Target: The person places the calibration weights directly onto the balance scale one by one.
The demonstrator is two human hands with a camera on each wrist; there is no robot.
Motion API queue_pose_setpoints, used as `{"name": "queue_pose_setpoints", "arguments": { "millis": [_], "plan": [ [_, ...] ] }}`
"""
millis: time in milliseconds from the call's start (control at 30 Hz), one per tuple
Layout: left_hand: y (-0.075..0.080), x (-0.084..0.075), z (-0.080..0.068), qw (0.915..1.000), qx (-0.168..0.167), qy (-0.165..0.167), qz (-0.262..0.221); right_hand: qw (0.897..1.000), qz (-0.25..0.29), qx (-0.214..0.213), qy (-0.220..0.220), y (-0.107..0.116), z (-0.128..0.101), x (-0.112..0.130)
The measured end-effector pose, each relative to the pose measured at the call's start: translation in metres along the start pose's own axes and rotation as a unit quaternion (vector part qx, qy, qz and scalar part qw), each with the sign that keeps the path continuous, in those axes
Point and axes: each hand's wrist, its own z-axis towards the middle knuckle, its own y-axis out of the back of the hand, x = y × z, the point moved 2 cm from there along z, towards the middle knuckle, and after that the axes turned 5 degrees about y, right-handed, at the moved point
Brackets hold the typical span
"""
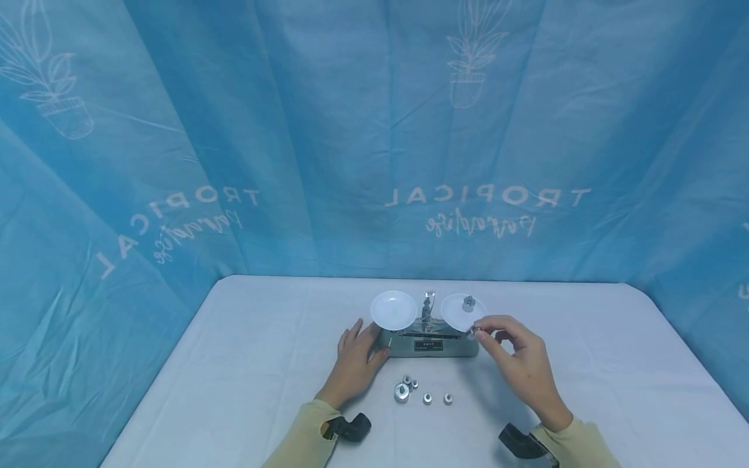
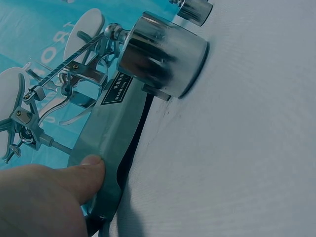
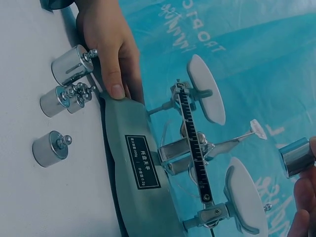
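Note:
A pan balance (image 1: 429,348) with a grey-green base, a graduated beam and two white pans stands on the table. My left hand (image 1: 354,364) holds the base's left end, its thumb (image 2: 91,168) on the front upper edge and the other fingers by the end and back. Over the front edge of the right pan (image 1: 456,317), my right hand (image 1: 521,361) pinches a shiny metal weight (image 3: 296,157) between thumb and fingers. Another knobbed weight (image 1: 469,303) stands on that pan. The left pan (image 1: 394,311) carries nothing visible.
In front of the balance, a large weight (image 1: 401,392) stands grouped with two smaller ones (image 1: 407,379). Two single weights (image 1: 428,398) stand to their right. A white cloth (image 1: 263,364) covers the table, and a blue printed curtain (image 1: 351,162) hangs behind and at the sides.

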Motion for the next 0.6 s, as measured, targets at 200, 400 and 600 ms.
{"name": "queue_pose_setpoints", "arguments": {
  "millis": [200,400,600],
  "plan": [
    [0.0004,-0.0004,-0.0014,1.0000,-0.006,-0.006,0.001,1.000,0.009,-0.009,-0.003,-0.0001,0.0014,-0.0003],
    [0.0005,-0.0010,-0.0009,1.0000,0.000,0.000,0.001,1.000,0.000,-0.021,0.002,0.0002,0.0034,-0.0021],
    [0.0002,-0.0004,-0.0003,1.0000,0.000,0.004,0.000,0.999,-0.002,-0.033,-0.009,-0.0003,0.0067,-0.0074]
  ]
}}
